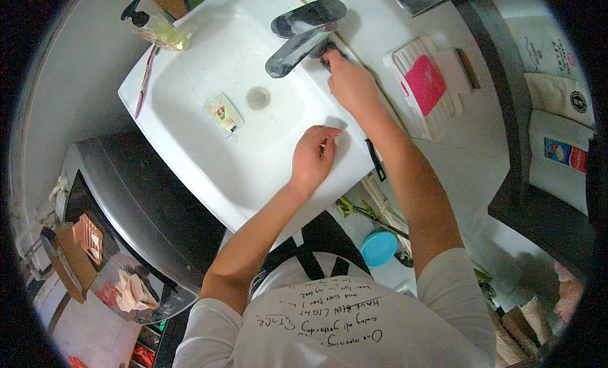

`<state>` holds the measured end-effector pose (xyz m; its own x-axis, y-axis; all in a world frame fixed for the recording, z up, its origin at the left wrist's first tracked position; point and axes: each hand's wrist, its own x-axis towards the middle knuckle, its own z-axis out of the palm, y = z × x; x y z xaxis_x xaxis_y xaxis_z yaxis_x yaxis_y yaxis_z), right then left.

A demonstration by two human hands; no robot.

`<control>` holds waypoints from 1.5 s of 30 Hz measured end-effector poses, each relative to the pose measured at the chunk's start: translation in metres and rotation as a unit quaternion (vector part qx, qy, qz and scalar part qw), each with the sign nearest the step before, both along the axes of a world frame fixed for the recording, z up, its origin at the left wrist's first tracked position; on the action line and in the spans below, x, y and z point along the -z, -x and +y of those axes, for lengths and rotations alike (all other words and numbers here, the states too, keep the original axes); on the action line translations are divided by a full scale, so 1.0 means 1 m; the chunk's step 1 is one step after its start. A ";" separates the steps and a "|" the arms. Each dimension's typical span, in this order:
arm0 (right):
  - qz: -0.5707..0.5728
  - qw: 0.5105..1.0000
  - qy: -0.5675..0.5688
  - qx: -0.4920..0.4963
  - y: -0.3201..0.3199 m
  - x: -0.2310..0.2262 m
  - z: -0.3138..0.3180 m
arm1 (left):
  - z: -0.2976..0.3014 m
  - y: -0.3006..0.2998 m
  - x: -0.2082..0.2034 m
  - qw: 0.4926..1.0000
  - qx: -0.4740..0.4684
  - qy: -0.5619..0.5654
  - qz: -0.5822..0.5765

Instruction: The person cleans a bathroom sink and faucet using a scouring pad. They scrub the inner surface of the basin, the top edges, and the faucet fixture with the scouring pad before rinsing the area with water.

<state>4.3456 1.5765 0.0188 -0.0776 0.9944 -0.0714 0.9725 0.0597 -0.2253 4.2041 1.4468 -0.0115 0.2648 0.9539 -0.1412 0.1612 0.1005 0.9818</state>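
A chrome faucet [292,53] stands at the far right of a white washbasin [202,171]. My right hand [354,83] reaches to the faucet's base, its fingers closed round a dark piece that I cannot make out. Nearer to me, my left hand [311,158] hovers by the basin's right rim, fingers loosely bent and thumb apart, with nothing visible in it. A small pale green packet [224,114] lies in the basin, left of the drain [258,98].
A pump bottle [161,32] and a toothbrush [147,81] rest on the left rim. Right of the basin are a white rack with a pink piece [425,84] and a dark shelf [538,194]. A washing machine [145,203] stands left; a blue bowl [379,249] is below.
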 end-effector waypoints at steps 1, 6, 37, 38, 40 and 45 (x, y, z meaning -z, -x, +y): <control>-0.012 1.000 0.001 0.008 0.003 0.004 0.003 | 0.003 0.001 0.002 1.000 -0.006 -0.003 -0.003; 0.017 0.997 -0.027 0.070 0.044 0.011 -0.010 | 0.036 0.011 0.012 0.956 -0.100 0.184 -0.205; -0.054 0.983 -0.176 0.008 -0.008 0.050 -0.051 | 0.130 0.020 0.043 0.980 -0.088 -0.138 0.112; -0.065 0.983 -0.171 0.012 -0.007 0.049 -0.050 | 0.134 0.028 0.040 0.979 -0.079 -0.154 0.109; -0.067 0.983 -0.171 0.000 -0.002 0.051 -0.046 | 0.152 0.043 0.043 0.956 -0.099 -0.230 0.150; -0.054 0.987 -0.149 -0.010 -0.002 0.052 -0.043 | 0.225 0.058 0.053 0.862 -0.164 -0.417 0.236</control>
